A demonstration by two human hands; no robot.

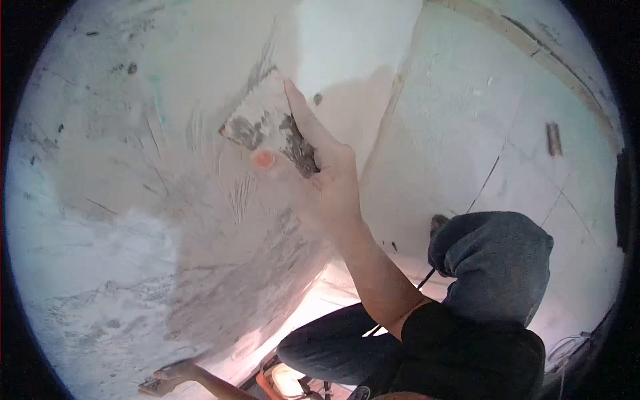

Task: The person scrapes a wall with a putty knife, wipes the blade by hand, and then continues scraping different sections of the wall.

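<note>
The right hand (327, 170) is raised against the wall (133, 200), its fingers closed round the handle end of a broad putty knife (263, 127), with the forefinger stretched up along the blade's right edge. The blade lies flat or nearly flat on the plaster, up and to the left of the palm, smeared with grey and white filler; a small orange spot shows just below it, beside the thumb. The left hand (175, 375) is low down, far below and to the left of the right one, fingers curled over a small flat tool or board (152, 385) at the foot of the wall; how firmly it grips cannot be told. Around the right hand the wall is patchy, with grey scraped streaks and wet, darker filler. To the right of the forearm, another person in a grey hood (497, 267) and dark trousers crouches near the wall's corner, close beside the forearm's dark sleeve (467, 353).
</note>
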